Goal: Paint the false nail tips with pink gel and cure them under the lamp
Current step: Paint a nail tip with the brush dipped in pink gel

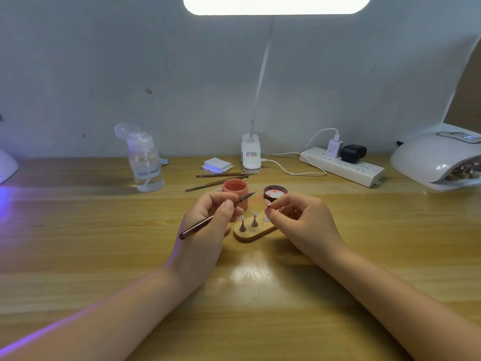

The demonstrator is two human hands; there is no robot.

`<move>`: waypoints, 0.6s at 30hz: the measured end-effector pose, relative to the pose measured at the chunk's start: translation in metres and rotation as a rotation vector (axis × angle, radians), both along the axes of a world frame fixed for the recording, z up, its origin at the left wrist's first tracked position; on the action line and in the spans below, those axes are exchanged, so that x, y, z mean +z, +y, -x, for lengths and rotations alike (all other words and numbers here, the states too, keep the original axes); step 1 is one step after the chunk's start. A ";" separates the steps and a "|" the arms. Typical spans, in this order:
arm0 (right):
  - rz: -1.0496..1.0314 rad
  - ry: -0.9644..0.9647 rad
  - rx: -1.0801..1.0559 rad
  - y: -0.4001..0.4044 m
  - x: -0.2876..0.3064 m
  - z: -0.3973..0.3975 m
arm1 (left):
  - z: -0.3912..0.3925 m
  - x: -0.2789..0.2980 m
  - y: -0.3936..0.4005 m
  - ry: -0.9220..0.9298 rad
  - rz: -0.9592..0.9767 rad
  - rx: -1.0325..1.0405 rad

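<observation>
- Our left hand point(208, 217) holds a thin brown brush point(216, 215) in its curled fingers. The brush tip points at our right hand.
- Our right hand point(299, 217) pinches a small nail tip point(268, 203) between thumb and finger. The tip is too small for us to see well.
- Between our hands sits a little wooden stand point(253, 233) on the table point(104, 230). Two small metal pegs point(248, 222) stick up from it.
- Just behind the stand we see an open pink gel jar point(235, 191). Its dark lid point(275, 192) lies beside it, with pink spots inside.
- Behind the jar lie two more thin tools point(221, 178) and a stack of white pads point(217, 165).
- On the far left stands a clear pump bottle point(145, 165).
- A white desk lamp point(251, 152) shines from the back, next to a white power strip point(341, 166).
- The white curing lamp point(437, 157) sits far right. We can see some holders inside its opening.
</observation>
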State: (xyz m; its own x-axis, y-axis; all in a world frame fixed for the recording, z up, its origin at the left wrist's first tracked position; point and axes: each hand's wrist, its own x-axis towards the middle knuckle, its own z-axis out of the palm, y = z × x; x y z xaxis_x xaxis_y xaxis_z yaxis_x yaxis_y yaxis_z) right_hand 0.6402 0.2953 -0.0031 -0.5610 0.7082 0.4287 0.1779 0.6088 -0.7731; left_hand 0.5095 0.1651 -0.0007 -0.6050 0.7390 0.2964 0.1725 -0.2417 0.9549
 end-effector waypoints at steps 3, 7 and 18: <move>-0.025 -0.003 -0.001 0.000 -0.002 0.001 | 0.000 0.000 0.000 -0.028 -0.008 -0.035; -0.064 0.017 -0.015 -0.002 -0.003 -0.001 | -0.002 0.000 -0.003 0.038 -0.070 -0.027; -0.043 0.110 0.001 -0.006 0.000 -0.003 | -0.009 0.003 -0.009 0.345 -0.162 -0.072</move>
